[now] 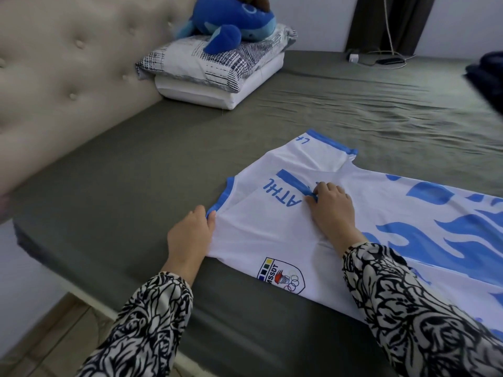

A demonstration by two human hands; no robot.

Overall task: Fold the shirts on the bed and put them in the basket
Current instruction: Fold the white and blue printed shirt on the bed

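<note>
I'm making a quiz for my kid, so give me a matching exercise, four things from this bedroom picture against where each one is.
1. blue plush whale
2. white and blue sports shirt
3. left hand
4. right hand

A. at the shirt's blue collar edge
B. spread on the grey-green bed sheet
C. on the stacked pillows
D. pinching the folded-in blue sleeve trim

Pairs: 1-C, 2-B, 3-A, 4-D

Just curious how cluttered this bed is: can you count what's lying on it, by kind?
Shirts: 1, the white and blue shirt
Pillows: 2, patterned pillow on white pillow
Plush toys: 1, blue plush
Dark cloth at the right edge: 1, kind unclear
Total: 5
</note>
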